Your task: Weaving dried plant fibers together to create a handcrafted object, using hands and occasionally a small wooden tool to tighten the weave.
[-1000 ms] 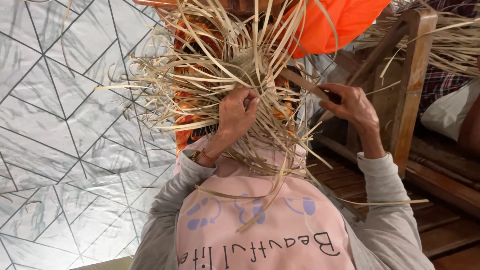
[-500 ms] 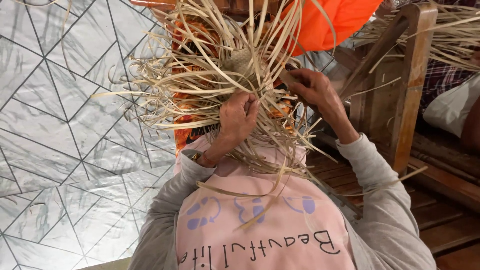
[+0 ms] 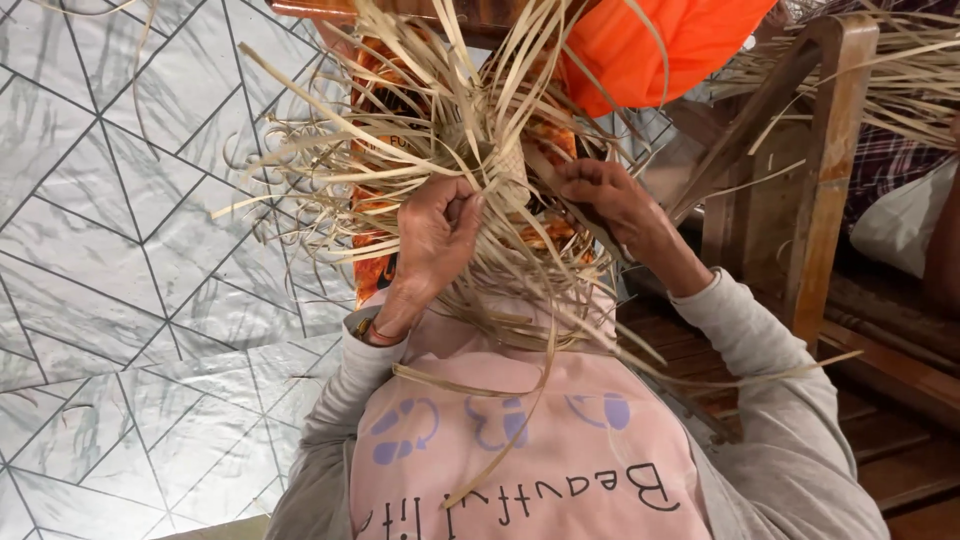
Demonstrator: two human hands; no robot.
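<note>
A small woven core of pale straw strips (image 3: 505,160) is held above my lap, with many long loose strips (image 3: 330,170) fanning out on all sides. My left hand (image 3: 432,240) grips the left lower side of the weave, fingers curled around strips. My right hand (image 3: 600,200) pinches the strips at the right edge of the woven core, close beside the left hand. Both wrists come out of grey sleeves over a pink apron (image 3: 530,450) with printed letters.
A wooden chair frame (image 3: 825,180) stands at the right, with more straw strips (image 3: 890,75) lying over it. Orange cloth (image 3: 670,45) hangs at the top. Grey patterned floor tiles (image 3: 120,250) fill the left. Wooden slats (image 3: 900,460) lie at lower right.
My right hand has moved left from beside the chair frame onto the woven core. My left hand has shifted left and up a little, and the weave has turned.
</note>
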